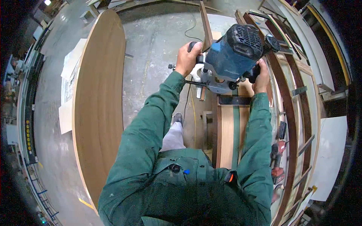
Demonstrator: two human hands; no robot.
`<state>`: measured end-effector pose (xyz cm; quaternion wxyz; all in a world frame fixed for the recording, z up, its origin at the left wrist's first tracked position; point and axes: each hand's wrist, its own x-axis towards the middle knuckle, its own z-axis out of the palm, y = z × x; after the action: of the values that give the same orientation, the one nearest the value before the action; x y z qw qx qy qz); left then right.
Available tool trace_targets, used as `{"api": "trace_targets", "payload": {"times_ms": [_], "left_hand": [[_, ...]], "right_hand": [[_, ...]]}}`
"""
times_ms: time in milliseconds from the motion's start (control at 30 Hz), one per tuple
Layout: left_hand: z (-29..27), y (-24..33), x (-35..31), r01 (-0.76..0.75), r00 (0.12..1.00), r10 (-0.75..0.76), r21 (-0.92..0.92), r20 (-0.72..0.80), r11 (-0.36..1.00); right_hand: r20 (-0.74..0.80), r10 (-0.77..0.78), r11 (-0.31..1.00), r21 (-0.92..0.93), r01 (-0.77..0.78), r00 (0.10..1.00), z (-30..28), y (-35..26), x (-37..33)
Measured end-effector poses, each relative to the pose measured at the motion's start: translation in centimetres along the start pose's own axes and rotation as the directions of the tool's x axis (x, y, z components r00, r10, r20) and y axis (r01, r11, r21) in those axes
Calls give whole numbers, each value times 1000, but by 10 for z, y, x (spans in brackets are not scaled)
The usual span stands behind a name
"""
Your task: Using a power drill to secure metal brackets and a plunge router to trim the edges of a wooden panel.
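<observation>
A blue and black plunge router with a grey metal base is between my hands. My left hand is wrapped round its black left handle. On the other side, my right hand grips the right handle, which the fingers partly cover. The router is over a long wooden workpiece with pale boards, a green strip and dark brown edges. A black crosspiece spans that workpiece just nearer than the base. The motor housing hides the bit, and I cannot tell whether it touches the wood.
A large wooden panel with a rounded end stands to the left. Dark brown frames run along the right, with a red cordless drill beside them. A yellow cord trails over the concrete floor near my foot.
</observation>
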<state>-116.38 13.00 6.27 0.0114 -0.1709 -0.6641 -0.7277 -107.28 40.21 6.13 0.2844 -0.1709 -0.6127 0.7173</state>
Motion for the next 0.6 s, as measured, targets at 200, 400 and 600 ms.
{"api": "trace_targets", "payload": {"times_ms": [200, 400, 600], "left_hand": [[-21, -19, 27, 225, 948, -121, -350, 294, 909], [-10, -47, 70, 213, 701, -90, -87, 707, 973], [-5, -71, 76, -28, 684, -125, 198, 719, 980]], "right_hand": [[-3, -81, 996, -22, 81, 997, 7, 1, 0], [-49, -145, 985, -101, 140, 988, 2, 12, 6], [-30, -74, 997, -1, 74, 997, 6, 5, 0]]}}
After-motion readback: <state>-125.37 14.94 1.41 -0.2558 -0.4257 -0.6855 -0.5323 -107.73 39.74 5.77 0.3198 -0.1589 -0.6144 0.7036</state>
